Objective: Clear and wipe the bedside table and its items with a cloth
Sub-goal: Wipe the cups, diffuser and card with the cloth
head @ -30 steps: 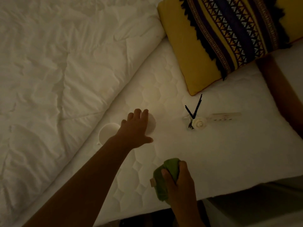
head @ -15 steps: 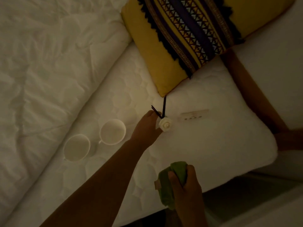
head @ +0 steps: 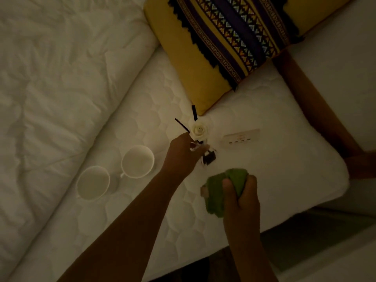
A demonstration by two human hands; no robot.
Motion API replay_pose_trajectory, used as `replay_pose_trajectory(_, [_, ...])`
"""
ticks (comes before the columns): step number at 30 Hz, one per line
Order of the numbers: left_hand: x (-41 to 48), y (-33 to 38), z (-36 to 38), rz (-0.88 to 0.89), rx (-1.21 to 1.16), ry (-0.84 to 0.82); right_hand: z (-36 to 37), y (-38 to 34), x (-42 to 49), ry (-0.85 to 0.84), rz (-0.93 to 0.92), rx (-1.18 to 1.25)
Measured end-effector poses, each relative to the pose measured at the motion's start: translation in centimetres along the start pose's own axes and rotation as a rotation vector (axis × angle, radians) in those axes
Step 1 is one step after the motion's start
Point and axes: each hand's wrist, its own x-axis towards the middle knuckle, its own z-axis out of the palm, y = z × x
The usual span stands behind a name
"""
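The left hand (head: 183, 153) is reaching across the white mattress (head: 264, 169) and is gripping the reed diffuser (head: 199, 130), with thumb and fingers closing round its small bottle just under the white rose. The diffuser is sitting immediately below the lower corner of the yellow cushion (head: 203, 58), with its dark reeds pointing up toward that corner. The dim light is making it impossible to tell whether the bottle is resting on the mattress or is being held clear of it.

The right hand (head: 242, 196) is clutching the green cloth (head: 234, 177), with the fingers curling tightly over the bunched fabric. The cloth is sitting well below the cushion's lower corner and slightly to its right, near the mattress edge.

Two white cups (head: 138, 161) (head: 93, 183) are standing upright, side by side, well below and to the left of the cushion. A pale strip-shaped item (head: 241, 136) is lying flat just below and to the right of the cushion's corner. A white quilt (head: 61, 78) is lying to the left of the cushion, and a wooden frame (head: 311, 102) is running down from the cushion's right side
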Motion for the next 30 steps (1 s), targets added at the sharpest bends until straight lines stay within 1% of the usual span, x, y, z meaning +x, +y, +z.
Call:
replay_pose_trajectory(3, [-2.1,1.4,-1.8,0.050,-0.006,-0.012,1.4,-2.3,1.1,0.065,-0.118,0.026])
replay_pose_trajectory(6, [-4.1,2.8,-3.4,0.063,0.006,-0.018,2.9,-3.9,1.8,0.098,-0.174,0.084])
replay_pose_trajectory(9, [-6.0,3.6,-4.7,0.037,-0.010,0.036,4.3,-4.8,1.5,0.150,-0.181,0.112])
replay_pose_trajectory(11, [-7.0,3.9,-5.6,0.031,-0.007,0.047,4.7,-5.3,1.5,0.138,-0.122,0.129])
replay_pose_trajectory(13, [-7.7,3.9,-6.6,0.029,-0.001,0.008,4.3,-5.7,2.2,0.023,0.035,0.184])
replay_pose_trajectory(15, [-8.4,3.9,-7.5,0.066,0.068,-0.057,3.5,-5.9,3.0,-0.202,0.177,0.236])
replay_pose_trajectory(17, [-9.1,4.0,-8.3,0.145,0.078,-0.109,2.8,-6.3,3.7,-0.421,0.251,0.265])
replay_pose_trajectory(19, [-9.7,4.3,-9.0,0.251,-0.009,-0.157,2.3,-6.4,4.2,-0.534,0.350,0.313])
replay_pose_trajectory(22, [-10.3,4.6,-9.9,0.363,-0.038,-0.227,2.1,-6.7,4.8,-0.615,0.490,0.316])
replay_pose_trajectory(24, [-10.2,4.7,-10.1,0.392,-0.023,-0.239,2.3,-6.6,4.6,-0.613,0.519,0.322])
replay_pose_trajectory(25, [-10.1,4.7,-10.1,0.389,-0.020,-0.229,2.6,-6.6,4.4,-0.582,0.489,0.312])
replay_pose_trajectory(26, [-10.0,4.7,-10.0,0.371,-0.017,-0.207,2.7,-6.5,4.1,-0.527,0.444,0.321])
replay_pose_trajectory(28, [-9.4,4.7,-9.8,0.272,-0.024,-0.154,3.0,-6.4,3.0,-0.374,0.375,0.462])
replay_pose_trajectory(30, [-8.6,4.6,-9.5,0.182,0.034,-0.115,3.5,-5.8,1.4,-0.209,0.287,0.557])
